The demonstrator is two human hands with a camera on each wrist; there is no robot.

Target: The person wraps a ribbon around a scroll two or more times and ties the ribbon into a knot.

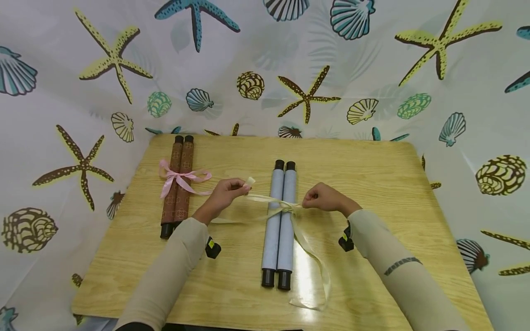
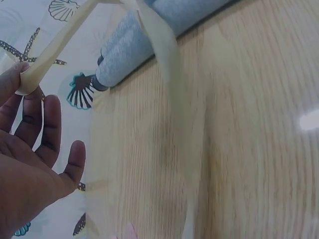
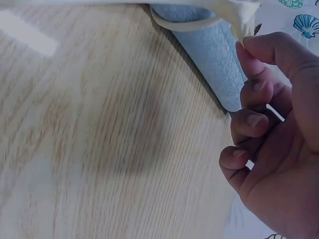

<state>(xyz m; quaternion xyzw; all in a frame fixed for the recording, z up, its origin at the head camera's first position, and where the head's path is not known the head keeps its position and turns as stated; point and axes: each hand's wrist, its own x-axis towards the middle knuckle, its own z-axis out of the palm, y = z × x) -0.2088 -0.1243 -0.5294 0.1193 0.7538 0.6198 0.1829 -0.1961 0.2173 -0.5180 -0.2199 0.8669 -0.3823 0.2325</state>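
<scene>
Two light blue patterned scrolls (image 1: 271, 239) with black end knobs lie side by side on the table. Around their middle runs a cream ribbon (image 1: 308, 248), knotted on top, with one tail trailing toward the front edge and another to the left. My left hand (image 1: 225, 195), left of the scrolls, pinches one length of the ribbon (image 2: 52, 55) between thumb and finger, drawn out from the knot. Just right of the knot, my right hand (image 1: 325, 198) pinches the ribbon (image 3: 240, 20) with thumb and forefinger, its other fingers loosely curled.
Two brown patterned scrolls (image 1: 169, 202) tied with a pink ribbon bow (image 1: 178, 176) lie at the left of the wooden table (image 1: 364, 165). A curtain (image 1: 265, 55) printed with shells and starfish stands behind and at both sides.
</scene>
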